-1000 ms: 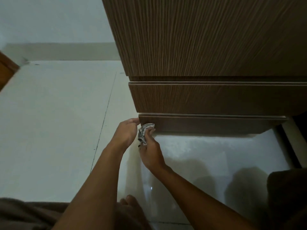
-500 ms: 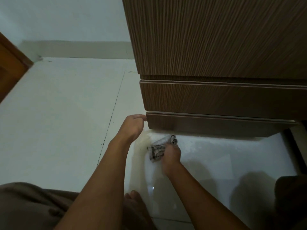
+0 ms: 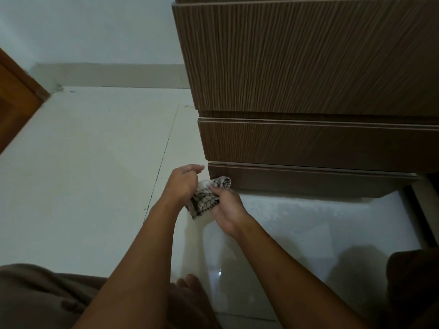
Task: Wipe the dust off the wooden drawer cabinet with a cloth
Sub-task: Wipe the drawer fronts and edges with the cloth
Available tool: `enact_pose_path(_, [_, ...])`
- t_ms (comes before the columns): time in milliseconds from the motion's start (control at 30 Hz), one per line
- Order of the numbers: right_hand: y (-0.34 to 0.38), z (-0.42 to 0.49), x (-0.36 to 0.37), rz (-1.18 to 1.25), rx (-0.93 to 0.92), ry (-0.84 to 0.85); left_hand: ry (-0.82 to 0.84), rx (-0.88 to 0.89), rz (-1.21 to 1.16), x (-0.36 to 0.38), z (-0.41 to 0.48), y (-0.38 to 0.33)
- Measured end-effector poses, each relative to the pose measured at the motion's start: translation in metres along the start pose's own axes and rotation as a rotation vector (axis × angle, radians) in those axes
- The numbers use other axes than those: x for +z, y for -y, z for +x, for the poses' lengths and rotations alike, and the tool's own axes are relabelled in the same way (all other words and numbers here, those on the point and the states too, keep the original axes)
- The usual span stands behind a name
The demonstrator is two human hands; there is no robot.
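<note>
The dark wood-grain drawer cabinet (image 3: pixel 308 67) fills the upper right, with its lowest drawer front (image 3: pixel 308 180) just above the floor. A small checked cloth (image 3: pixel 204 198) is bunched between both hands at the left end of that lowest drawer front. My right hand (image 3: pixel 228 210) grips the cloth from the right, fingers pinching its top. My left hand (image 3: pixel 183 184) touches the cloth from the left, its fingers curled; its grip is partly hidden. The cloth's upper end lies against the drawer front.
Pale floor tiles (image 3: pixel 83 174) stretch to the left and below, with a glossy patch under the cabinet. An orange-brown wooden door (image 3: pixel 14 103) stands at far left. My legs and a bare foot (image 3: pixel 190 288) are at the bottom edge. A dark gap (image 3: pixel 422 210) runs at the cabinet's right.
My right hand brought the cloth down off the drawer corner, then back up toward it. My left hand left the drawer corner and closed in on the cloth. The view shifted left.
</note>
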State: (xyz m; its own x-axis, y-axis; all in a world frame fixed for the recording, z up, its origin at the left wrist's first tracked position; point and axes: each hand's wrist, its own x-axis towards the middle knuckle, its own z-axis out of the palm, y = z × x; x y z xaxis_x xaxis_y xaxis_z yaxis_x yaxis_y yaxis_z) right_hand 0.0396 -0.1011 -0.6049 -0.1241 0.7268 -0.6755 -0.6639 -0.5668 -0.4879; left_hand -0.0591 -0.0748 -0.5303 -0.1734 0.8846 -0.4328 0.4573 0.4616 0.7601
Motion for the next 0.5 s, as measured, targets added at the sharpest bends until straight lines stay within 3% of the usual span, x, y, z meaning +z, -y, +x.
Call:
enact_pose_path(133, [0.005, -0.011, 0.003, -0.053, -0.012, 0.105, -0.203, -0.022, -0.113, -0.008, -0.002, 0.004])
enact_pose_path(267, [0.006, -0.024, -0.005, -0.079, -0.047, 0.061, -0.141, -0.124, -0.163, -0.012, -0.008, 0.005])
enact_pose_path(333, [0.005, -0.034, -0.015, -0.054, -0.04, -0.043, 0.03, -0.228, -0.161, -0.006, -0.016, 0.0])
enact_pose_path(400, [0.003, -0.046, -0.029, -0.02, -0.051, -0.184, 0.139, -0.216, -0.111, 0.007, -0.023, -0.005])
enact_pose_path(500, [0.006, -0.057, -0.055, 0.071, -0.17, -0.465, 0.044, -0.075, -0.171, 0.026, -0.03, -0.014])
